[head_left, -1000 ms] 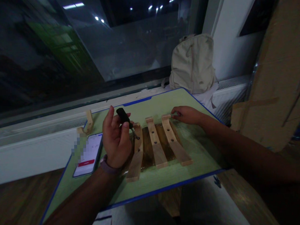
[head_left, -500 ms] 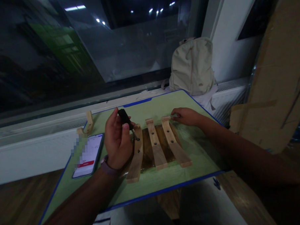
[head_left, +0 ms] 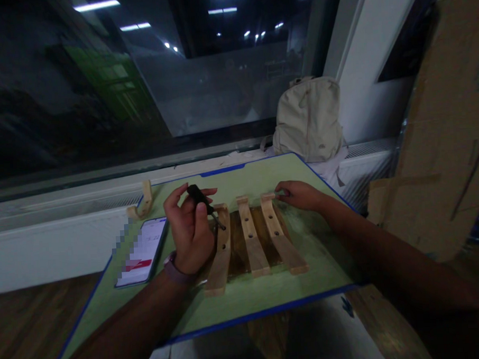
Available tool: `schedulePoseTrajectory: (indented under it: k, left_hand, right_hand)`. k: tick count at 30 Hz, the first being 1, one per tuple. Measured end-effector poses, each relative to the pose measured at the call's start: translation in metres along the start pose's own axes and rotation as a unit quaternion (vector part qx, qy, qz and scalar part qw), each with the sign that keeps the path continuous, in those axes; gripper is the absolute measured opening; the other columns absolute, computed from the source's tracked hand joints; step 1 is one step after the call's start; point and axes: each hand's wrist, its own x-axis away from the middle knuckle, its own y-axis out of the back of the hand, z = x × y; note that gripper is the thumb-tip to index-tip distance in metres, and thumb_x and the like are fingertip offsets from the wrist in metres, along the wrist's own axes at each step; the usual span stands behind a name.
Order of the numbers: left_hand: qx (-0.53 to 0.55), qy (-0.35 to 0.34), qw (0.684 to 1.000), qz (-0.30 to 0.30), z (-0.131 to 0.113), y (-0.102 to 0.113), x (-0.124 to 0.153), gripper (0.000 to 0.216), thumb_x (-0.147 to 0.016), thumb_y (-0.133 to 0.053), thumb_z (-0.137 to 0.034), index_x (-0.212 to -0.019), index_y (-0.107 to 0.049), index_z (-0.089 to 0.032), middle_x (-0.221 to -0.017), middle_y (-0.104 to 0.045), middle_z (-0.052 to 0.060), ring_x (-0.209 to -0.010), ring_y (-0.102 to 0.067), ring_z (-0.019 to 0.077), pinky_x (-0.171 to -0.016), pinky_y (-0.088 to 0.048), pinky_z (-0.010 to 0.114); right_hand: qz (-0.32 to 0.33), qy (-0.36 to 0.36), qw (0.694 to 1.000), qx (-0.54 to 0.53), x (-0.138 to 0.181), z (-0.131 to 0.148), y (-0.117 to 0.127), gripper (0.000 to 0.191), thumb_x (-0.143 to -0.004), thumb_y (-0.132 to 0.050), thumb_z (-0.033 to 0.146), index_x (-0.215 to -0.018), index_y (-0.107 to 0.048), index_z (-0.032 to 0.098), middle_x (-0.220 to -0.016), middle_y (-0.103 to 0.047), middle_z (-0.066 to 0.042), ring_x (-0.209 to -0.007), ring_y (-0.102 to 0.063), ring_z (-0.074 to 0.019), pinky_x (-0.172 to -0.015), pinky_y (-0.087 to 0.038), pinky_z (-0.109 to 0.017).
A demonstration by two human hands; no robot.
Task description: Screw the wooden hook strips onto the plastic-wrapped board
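Observation:
My left hand (head_left: pixel 189 226) is closed around a small black-handled screwdriver (head_left: pixel 203 200), its tip pointing down at the left wooden slat (head_left: pixel 221 252). Three pale wooden slats with holes lie side by side over a darker wooden piece (head_left: pixel 236 238) on the green board (head_left: pixel 268 294). The middle slat (head_left: pixel 252 240) sits between the left one and the right slat (head_left: pixel 281 236). My right hand (head_left: pixel 299 194) has its fingers pinched on the far end of the right slat.
A phone (head_left: pixel 142 251) with a lit screen lies left of my left hand. A spare hooked wooden piece (head_left: pixel 143 202) rests at the board's far left corner. A beige backpack (head_left: pixel 310 118) stands on the windowsill. Cardboard (head_left: pixel 443 123) leans at the right.
The view has shifted slightly, so everything sits a little lower in frame. My left hand tilted the screwdriver down closer to the left slat. My right hand stayed on the right slat.

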Motion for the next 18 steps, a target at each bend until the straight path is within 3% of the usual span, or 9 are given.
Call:
schedulePoseTrajectory:
  k: [4,9,13,18]
  left_hand:
    - [0.021,-0.003,1.000,0.009,0.003,0.001,0.001,0.036,-0.100,-0.058,-0.027,-0.133,-0.045,-0.027,-0.105,-0.071,0.003,-0.096,-0.068,0.0141,-0.085,-0.054,0.030]
    - [0.006,-0.026,0.999,-0.036,0.011,0.002,0.000,0.048,-0.084,-0.079,-0.026,-0.125,-0.055,-0.028,-0.110,-0.062,0.002,-0.098,-0.064,0.0134,-0.088,-0.055,0.027]
    - [-0.028,0.000,0.999,-0.024,0.009,0.001,0.000,0.043,-0.093,-0.068,-0.027,-0.133,-0.055,-0.026,-0.115,-0.066,0.005,-0.103,-0.067,0.0152,-0.089,-0.056,0.029]
    - [-0.017,0.003,1.000,0.001,0.003,0.001,0.002,0.042,-0.100,-0.056,-0.027,-0.142,-0.049,-0.027,-0.107,-0.071,0.005,-0.094,-0.070,0.0148,-0.083,-0.059,0.030]
  right_hand:
    - [-0.003,0.008,1.000,0.002,0.000,-0.002,-0.001,0.029,-0.097,-0.058,0.028,-0.119,-0.069,0.012,-0.091,-0.073,-0.010,-0.080,-0.065,-0.0209,-0.070,-0.041,-0.028]
    - [-0.012,0.016,1.000,0.006,-0.001,-0.008,-0.006,0.028,-0.096,-0.058,0.028,-0.118,-0.068,0.014,-0.092,-0.073,-0.009,-0.079,-0.064,-0.0201,-0.070,-0.041,-0.027]
    - [-0.015,0.022,1.000,-0.002,-0.002,-0.010,-0.008,0.030,-0.096,-0.058,0.028,-0.119,-0.068,0.013,-0.093,-0.072,-0.010,-0.080,-0.063,-0.0204,-0.070,-0.041,-0.028]
    - [-0.013,0.013,1.000,-0.009,-0.001,-0.008,-0.006,0.028,-0.095,-0.059,0.030,-0.116,-0.069,0.015,-0.089,-0.072,-0.007,-0.077,-0.062,-0.0197,-0.069,-0.040,-0.028]
